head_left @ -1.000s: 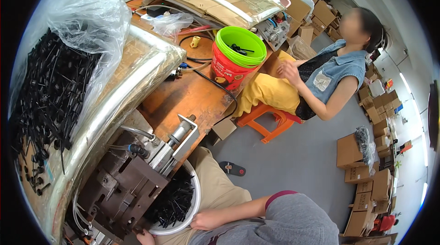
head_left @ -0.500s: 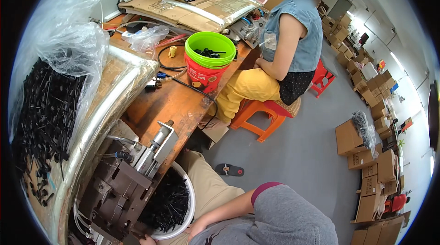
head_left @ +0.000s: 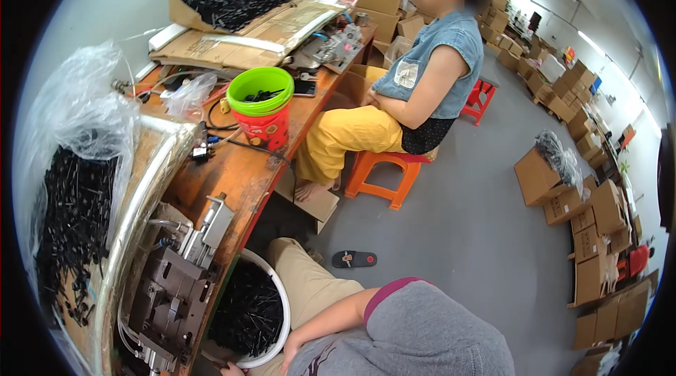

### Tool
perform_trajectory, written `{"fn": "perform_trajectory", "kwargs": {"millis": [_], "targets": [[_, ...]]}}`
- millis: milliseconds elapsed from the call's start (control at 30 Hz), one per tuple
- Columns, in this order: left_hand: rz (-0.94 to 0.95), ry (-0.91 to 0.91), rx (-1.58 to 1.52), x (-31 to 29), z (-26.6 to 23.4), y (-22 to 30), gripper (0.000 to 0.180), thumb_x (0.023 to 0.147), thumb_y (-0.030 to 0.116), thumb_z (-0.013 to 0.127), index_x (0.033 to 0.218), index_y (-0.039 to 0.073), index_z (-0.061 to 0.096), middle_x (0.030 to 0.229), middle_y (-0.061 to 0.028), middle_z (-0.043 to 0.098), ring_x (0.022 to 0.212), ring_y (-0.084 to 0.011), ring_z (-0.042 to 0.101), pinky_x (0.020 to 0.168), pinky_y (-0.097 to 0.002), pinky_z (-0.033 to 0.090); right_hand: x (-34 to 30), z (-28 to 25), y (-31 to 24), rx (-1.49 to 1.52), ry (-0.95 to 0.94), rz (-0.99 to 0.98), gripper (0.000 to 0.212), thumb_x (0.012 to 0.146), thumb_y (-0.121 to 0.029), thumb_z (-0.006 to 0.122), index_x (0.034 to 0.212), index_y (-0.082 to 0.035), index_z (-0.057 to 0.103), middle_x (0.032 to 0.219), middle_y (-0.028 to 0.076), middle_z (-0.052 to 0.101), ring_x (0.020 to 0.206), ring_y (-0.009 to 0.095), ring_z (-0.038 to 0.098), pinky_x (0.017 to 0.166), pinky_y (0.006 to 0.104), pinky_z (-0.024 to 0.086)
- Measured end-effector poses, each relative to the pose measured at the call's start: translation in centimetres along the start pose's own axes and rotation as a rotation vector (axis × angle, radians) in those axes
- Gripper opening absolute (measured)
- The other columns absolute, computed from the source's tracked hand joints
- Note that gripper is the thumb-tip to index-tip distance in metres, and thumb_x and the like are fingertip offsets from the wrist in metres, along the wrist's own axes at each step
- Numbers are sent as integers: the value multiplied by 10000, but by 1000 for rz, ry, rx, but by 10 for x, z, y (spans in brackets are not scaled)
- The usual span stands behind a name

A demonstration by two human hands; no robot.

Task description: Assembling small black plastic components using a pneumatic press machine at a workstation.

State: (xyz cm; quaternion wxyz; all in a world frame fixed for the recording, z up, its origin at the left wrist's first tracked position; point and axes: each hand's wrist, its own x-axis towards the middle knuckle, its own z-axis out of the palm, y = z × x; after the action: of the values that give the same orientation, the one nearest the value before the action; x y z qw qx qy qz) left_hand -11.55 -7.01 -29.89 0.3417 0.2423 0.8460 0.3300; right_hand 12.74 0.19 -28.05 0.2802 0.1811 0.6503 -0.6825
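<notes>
A round white basket (head_left: 285,305) full of thin black plastic parts (head_left: 246,309) stands by my lap, below the table's edge. My right hand (head_left: 290,352) rests close against the basket's right rim; its fingers are mostly hidden. At the bottom edge of the picture, part of my left hand (head_left: 232,370) shows beside the lower rim. Too little of it is visible to tell what it grips. Left of the basket, a brown metal fixture with cylinders and tubes (head_left: 172,291) is at the table's edge, with neither hand on it.
On the wooden table (head_left: 232,172) stands a red and green bucket (head_left: 260,122) with black parts inside. More black parts (head_left: 77,214) lie under plastic film at left. A co-worker (head_left: 429,66) sits on an orange stool (head_left: 377,182). A slipper (head_left: 354,259) lies on the floor.
My view has swung up and to the right, so the table, bucket and fixture sit further left. Both hands stay by the basket, with no clear change in them.
</notes>
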Motion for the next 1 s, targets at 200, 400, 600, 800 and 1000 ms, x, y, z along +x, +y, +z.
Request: {"fn": "perform_trajectory", "kwargs": {"millis": [200,400,600,800,1000], "targets": [[15,37,126,-9,-3,28,488,891,193,552,1205,-181,542,1254,-309,575,1127,-402,594,873,-429,530,-11,-1,-16,-179,143,-37,558,925,-451,557,1140,50,679,1189,143,681,1075,243,625,960,405,467],[103,-4,337,71,13,-44,509,909,305,608,1121,-158,619,1147,-328,640,1083,-445,611,924,-496,485,-28,-3,-7,-260,304,-43,560,914,-453,564,1132,50,683,1183,152,682,1073,254,629,958,409,470],[116,-36,600,131,-14,-82,555,882,375,652,1112,-131,643,1140,-314,647,1095,-423,611,909,-480,486,-39,-1,-28,-396,391,-57,563,903,-455,571,1123,50,686,1178,162,683,1071,264,633,956,412,473],[116,-8,503,114,-6,-40,514,861,341,645,1095,-117,650,1107,-292,648,1055,-414,606,893,-468,487,-52,-1,-36,-484,474,-38,565,892,-457,578,1115,50,690,1172,172,684,1069,275,636,955,416,477],[124,16,382,98,-4,-8,475,840,308,637,1078,-103,657,1073,-270,648,1015,-405,601,878,-456,489,-57,1,-39,-530,530,-38,568,881,-460,585,1107,50,693,1166,181,685,1067,285,640,953,420,480]]}}
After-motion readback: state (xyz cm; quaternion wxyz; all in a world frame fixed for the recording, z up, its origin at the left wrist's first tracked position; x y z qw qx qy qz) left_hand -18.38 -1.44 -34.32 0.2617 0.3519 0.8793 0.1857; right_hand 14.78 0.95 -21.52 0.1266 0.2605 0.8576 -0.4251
